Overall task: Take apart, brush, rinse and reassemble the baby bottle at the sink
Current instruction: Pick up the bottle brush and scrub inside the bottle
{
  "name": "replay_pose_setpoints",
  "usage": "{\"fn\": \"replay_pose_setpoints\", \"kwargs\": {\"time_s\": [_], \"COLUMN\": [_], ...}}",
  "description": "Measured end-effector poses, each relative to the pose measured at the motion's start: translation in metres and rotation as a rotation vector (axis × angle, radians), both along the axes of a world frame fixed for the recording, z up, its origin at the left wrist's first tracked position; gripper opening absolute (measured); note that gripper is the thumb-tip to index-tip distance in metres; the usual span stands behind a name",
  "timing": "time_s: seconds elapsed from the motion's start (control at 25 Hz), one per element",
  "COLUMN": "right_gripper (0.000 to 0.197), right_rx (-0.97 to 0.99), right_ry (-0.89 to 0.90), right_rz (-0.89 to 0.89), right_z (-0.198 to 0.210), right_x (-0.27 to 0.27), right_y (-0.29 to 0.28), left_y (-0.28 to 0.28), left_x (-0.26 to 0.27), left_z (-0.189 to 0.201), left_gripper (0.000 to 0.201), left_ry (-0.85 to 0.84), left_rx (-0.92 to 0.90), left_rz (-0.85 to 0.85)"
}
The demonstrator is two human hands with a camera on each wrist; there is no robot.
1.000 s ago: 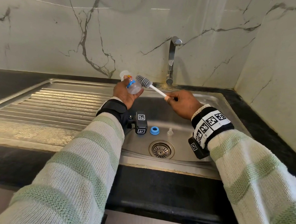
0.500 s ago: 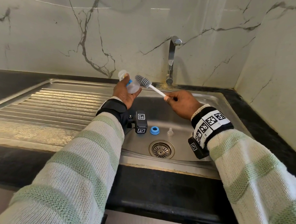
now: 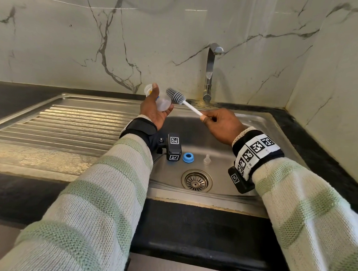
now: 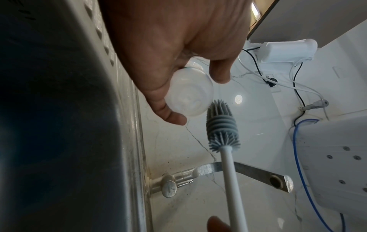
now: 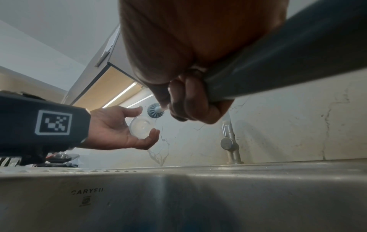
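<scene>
My left hand [image 3: 154, 109] [image 4: 178, 66] [image 5: 119, 130] grips the clear bottle body [image 3: 162, 103] [image 4: 188, 98] [image 5: 141, 129] above the sink's back left corner, its round base toward the brush. My right hand [image 3: 218, 124] [image 5: 186, 103] pinches the white handle of the bottle brush [image 3: 188, 105] [image 4: 228, 172]. The grey bristle head [image 3: 175, 96] [image 4: 221, 125] [image 5: 154, 110] lies against the bottle's base end, outside it. A blue screw ring [image 3: 188, 157] and a clear nipple [image 3: 207, 159] lie on the sink floor, in front of the drain's far side.
The steel sink basin [image 3: 194, 136] [image 5: 198, 196] has a drain [image 3: 196, 180] at its front middle. A tap [image 3: 210, 74] [image 4: 218, 172] [image 5: 230, 141] stands at the back wall. A ribbed drainboard [image 3: 66, 125] stretches left. Black countertop [image 3: 190, 225] borders the front.
My left hand has turned the bottle and lifted it slightly. The brush head stays by the bottle's end. The ring and nipple have not moved.
</scene>
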State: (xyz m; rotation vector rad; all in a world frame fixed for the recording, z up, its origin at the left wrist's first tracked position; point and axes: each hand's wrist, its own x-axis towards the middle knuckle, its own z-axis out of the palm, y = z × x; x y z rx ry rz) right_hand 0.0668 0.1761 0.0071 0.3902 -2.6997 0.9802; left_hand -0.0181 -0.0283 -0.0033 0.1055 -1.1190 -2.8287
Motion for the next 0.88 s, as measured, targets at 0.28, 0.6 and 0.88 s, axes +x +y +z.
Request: {"fn": "replay_pose_setpoints", "kwargs": {"time_s": [0.28, 0.6, 0.88], "right_gripper": [0.030, 0.031, 0.031], "right_rx": [0.035, 0.046, 0.041], "right_ry": [-0.009, -0.042, -0.044], "right_rz": [0.025, 0.058, 0.058], "right_z": [0.0008, 0.0003, 0.0026], "right_x": [0.0023, 0.0023, 0.0031], "right_y": [0.0036, -0.0024, 0.0002], "left_y": [-0.0044, -0.0011, -0.0017], "left_x": [-0.0026, 0.0012, 0.0015], "left_z": [-0.0040, -0.0017, -0.0011], "left_gripper": [0.041, 0.038, 0.044], "left_ry": [0.001, -0.022, -0.001], "left_rx": [0.043, 0.047, 0.011], "left_rz": [0.002, -0.021, -0.009]}}
